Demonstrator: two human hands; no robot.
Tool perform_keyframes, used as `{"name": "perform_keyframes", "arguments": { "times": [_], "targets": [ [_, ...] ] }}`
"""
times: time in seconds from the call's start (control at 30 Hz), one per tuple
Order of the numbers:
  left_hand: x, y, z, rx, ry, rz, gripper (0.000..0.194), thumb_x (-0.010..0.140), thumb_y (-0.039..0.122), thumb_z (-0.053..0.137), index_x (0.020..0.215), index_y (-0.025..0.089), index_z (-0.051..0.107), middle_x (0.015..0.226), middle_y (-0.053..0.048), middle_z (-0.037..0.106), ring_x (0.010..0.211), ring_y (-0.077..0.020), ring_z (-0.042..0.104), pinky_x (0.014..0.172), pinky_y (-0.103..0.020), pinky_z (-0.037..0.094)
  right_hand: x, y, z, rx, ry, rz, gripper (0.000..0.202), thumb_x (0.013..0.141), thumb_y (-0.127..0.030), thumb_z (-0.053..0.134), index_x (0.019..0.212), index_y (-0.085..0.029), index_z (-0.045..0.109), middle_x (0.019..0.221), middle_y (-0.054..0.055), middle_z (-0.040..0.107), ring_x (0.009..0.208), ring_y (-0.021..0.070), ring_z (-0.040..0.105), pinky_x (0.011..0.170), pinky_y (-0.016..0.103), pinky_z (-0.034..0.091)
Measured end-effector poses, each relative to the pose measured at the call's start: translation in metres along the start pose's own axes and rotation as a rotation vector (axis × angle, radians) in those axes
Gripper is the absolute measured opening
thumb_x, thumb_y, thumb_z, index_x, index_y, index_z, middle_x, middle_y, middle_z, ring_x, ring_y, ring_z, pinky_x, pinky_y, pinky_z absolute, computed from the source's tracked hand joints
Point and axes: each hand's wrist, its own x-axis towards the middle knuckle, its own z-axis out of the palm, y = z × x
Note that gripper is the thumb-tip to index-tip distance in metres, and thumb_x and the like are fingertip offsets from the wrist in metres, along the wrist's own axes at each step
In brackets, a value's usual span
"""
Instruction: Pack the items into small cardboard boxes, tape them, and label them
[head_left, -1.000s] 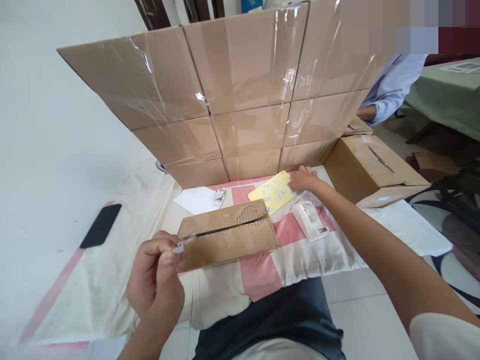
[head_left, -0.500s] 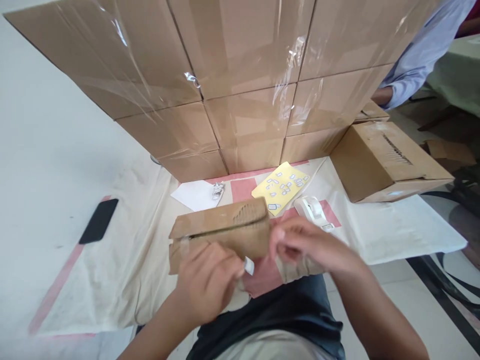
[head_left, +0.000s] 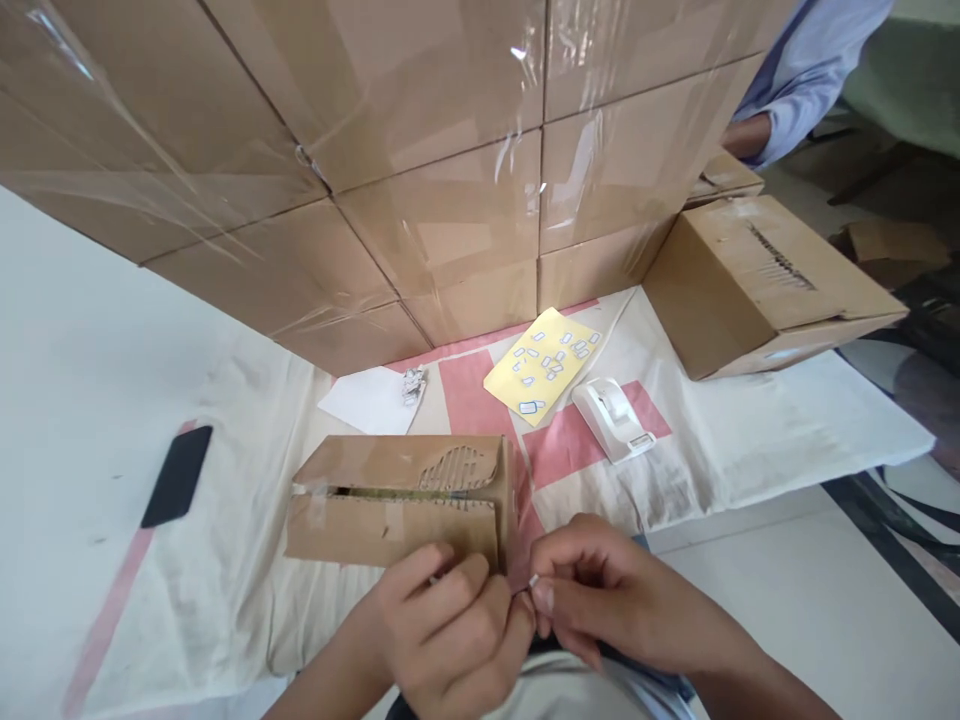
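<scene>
A small brown carton (head_left: 352, 525) lies on the cloth, with a narrow gap along its top and a torn patch at its right end. My left hand (head_left: 457, 625) is closed at the carton's near right corner. Close beside it, my right hand (head_left: 600, 590) pinches a tiny whitish piece (head_left: 533, 580) between thumb and forefinger. The fingertips of both hands nearly meet around this piece. Whatever else my left fingers hold is hidden. Behind the carton are a white paper (head_left: 364, 400) with a crumpled bit on it and a yellow sheet (head_left: 525, 378) bearing small white labels.
A white tape dispenser (head_left: 609, 418) stands right of the yellow sheet. Taped cartons (head_left: 450, 210) form a wall behind. A larger box (head_left: 780, 270) sits at the right, near a person's sleeve (head_left: 810, 70). A black phone (head_left: 177, 477) lies at the left.
Both hands have moved down towards my body and come together. The small carton now lies flatter and further left and nearer. The view has shifted. The white piece that stuck out from my left fingers is less visible.
</scene>
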Motion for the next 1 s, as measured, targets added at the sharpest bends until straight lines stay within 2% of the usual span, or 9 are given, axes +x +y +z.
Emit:
{"name": "perform_keyframes", "arguments": {
  "times": [0.13,0.23,0.37,0.47,0.53,0.63,0.8,0.9,1.0],
  "targets": [
    [-0.013,-0.005,-0.009,0.076,-0.017,-0.105,0.015,0.090,0.012,0.070,0.077,0.019,0.067,0.069,0.000,0.069,0.069,-0.0145,0.065,0.064,-0.030,0.051,0.012,0.014,-0.023,-0.211,0.229,-0.177,0.041,0.101,-0.041,0.057,0.067,-0.018,0.053,0.054,-0.004,0.050,0.051,0.0083,0.044,0.053,0.022,0.034],
    [-0.033,-0.013,-0.016,0.082,0.004,-0.215,0.011,0.094,0.016,0.066,0.084,0.017,0.069,0.073,-0.003,0.070,0.072,-0.0168,0.067,0.067,-0.032,0.053,0.023,0.027,-0.038,-0.336,0.321,-0.185,0.042,0.105,-0.035,0.047,0.066,-0.019,0.048,0.059,-0.003,0.051,0.056,0.0096,0.046,0.058,0.023,0.036],
    [-0.048,-0.024,-0.016,0.067,-0.033,-0.303,0.013,0.098,0.021,0.061,0.094,0.013,0.070,0.079,-0.008,0.071,0.076,-0.0196,0.067,0.068,-0.034,0.051,0.030,0.039,-0.044,-0.295,0.275,-0.168,0.042,0.105,-0.034,0.042,0.067,-0.019,0.048,0.064,-0.002,0.054,0.063,0.0110,0.050,0.064,0.025,0.038],
    [-0.044,-0.026,-0.012,0.083,-0.124,-0.297,0.022,0.102,0.028,0.056,0.097,0.011,0.069,0.081,-0.010,0.072,0.078,-0.0214,0.066,0.069,-0.034,0.047,0.033,0.043,-0.045,-0.257,0.263,-0.182,0.037,0.101,-0.035,0.050,0.068,-0.019,0.047,0.064,-0.004,0.049,0.061,0.0100,0.045,0.060,0.024,0.035],
    [-0.039,-0.027,-0.011,0.116,-0.184,-0.286,0.028,0.105,0.033,0.051,0.099,0.012,0.069,0.083,-0.010,0.072,0.080,-0.0217,0.066,0.071,-0.035,0.044,0.035,0.043,-0.046,-0.279,0.277,-0.180,0.031,0.097,-0.030,0.057,0.069,-0.019,0.048,0.062,-0.006,0.043,0.058,0.0089,0.039,0.055,0.023,0.030],
    [-0.035,-0.026,-0.011,0.137,-0.261,-0.284,0.032,0.107,0.037,0.046,0.103,0.013,0.067,0.086,-0.010,0.073,0.082,-0.0215,0.064,0.073,-0.036,0.042,0.037,0.043,-0.046,-0.291,0.279,-0.164,0.029,0.097,-0.024,0.054,0.069,-0.019,0.048,0.062,-0.006,0.044,0.057,0.0088,0.040,0.054,0.023,0.030],
    [-0.035,-0.025,-0.012,0.137,-0.296,-0.292,0.033,0.108,0.038,0.044,0.104,0.013,0.066,0.087,-0.011,0.072,0.085,-0.0219,0.061,0.074,-0.036,0.039,0.039,0.040,-0.048,-0.312,0.206,-0.096,0.038,0.106,-0.039,0.043,0.077,-0.018,0.055,0.067,-0.004,0.050,0.061,0.0099,0.045,0.059,0.023,0.035],
    [-0.035,-0.023,-0.012,0.174,-0.307,-0.296,0.034,0.108,0.039,0.043,0.104,0.014,0.067,0.087,-0.010,0.072,0.083,-0.0214,0.060,0.072,-0.037,0.036,0.039,0.038,-0.049,-0.362,0.174,-0.087,0.038,0.106,-0.039,0.044,0.079,-0.017,0.058,0.072,-0.002,0.055,0.068,0.0108,0.050,0.066,0.023,0.038],
    [-0.034,-0.021,-0.012,0.199,-0.325,-0.292,0.034,0.108,0.039,0.044,0.104,0.016,0.068,0.088,-0.009,0.072,0.082,-0.0209,0.059,0.072,-0.037,0.035,0.042,0.038,-0.048,-0.329,0.184,-0.034,0.042,0.105,-0.045,0.046,0.076,-0.016,0.058,0.068,-0.002,0.052,0.064,0.0104,0.047,0.061,0.023,0.036]
  ]
}}
